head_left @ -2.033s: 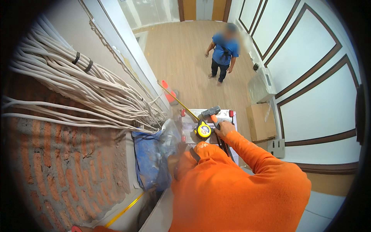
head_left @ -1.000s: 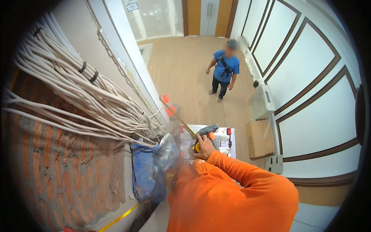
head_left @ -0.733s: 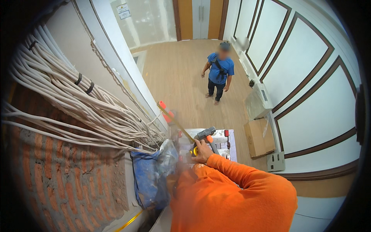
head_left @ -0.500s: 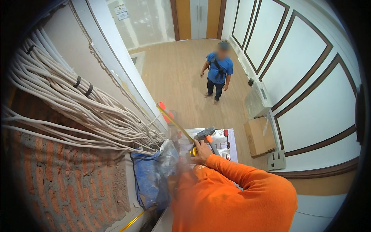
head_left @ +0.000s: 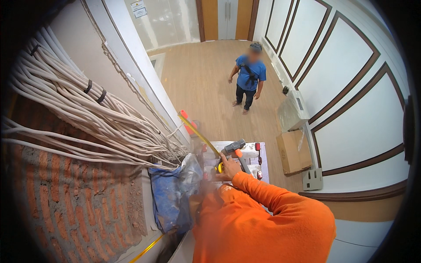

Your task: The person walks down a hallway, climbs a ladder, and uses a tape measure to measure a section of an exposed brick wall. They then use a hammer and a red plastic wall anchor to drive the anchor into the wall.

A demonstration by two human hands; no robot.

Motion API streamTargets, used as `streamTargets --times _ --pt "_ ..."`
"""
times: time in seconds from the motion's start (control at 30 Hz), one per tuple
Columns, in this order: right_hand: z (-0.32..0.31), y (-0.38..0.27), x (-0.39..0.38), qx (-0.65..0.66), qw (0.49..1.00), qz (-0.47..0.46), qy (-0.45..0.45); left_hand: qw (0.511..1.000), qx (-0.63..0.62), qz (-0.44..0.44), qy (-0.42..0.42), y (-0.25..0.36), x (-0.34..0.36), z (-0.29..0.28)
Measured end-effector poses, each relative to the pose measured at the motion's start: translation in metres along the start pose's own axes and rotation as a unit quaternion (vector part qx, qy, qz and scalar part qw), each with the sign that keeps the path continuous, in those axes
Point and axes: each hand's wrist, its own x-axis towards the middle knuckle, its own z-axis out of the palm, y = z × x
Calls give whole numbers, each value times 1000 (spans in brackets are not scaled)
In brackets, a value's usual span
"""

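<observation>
My right hand (head_left: 230,169), at the end of an orange sleeve, is closed around a yellow and dark tape measure (head_left: 220,167). The tape's yellow blade (head_left: 199,135) is pulled out and slants up to the far left, its end near the white wall edge. Just beyond my fingers a hammer (head_left: 233,147) with a grey head and an orange patch rests on a silver metal ladder top (head_left: 251,153). My left hand cannot be made out; the area left of my right hand is blurred.
Bundled white cables (head_left: 109,116) run along the left over a brick wall (head_left: 74,206). A blue bag (head_left: 165,197) with clear plastic sits below them. A person in blue (head_left: 249,76) stands on the floor. A cardboard box (head_left: 294,152) leans by the right wall.
The view has shifted slightly. My right hand still grips the tape measure, with its blade still out. The standing person has barely moved.
</observation>
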Motion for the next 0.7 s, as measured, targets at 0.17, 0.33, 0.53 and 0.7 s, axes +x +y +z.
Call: streamTargets --times 0.17,0.33,0.53,0.7 --pt "-5 -3 -3 3 1000 2 -3 1000 -3 0 15 91 38 -50" --pt "-8 -4 -2 43 999 -5 -24 997 -2 -7 83 101 37 -50" --pt "-10 -1 -2 80 996 -30 -31 885 398 241 -24 -9 3 -11" --pt "-18 6 -2 167 983 -72 -35 999 32 -27 21 33 2 -11"
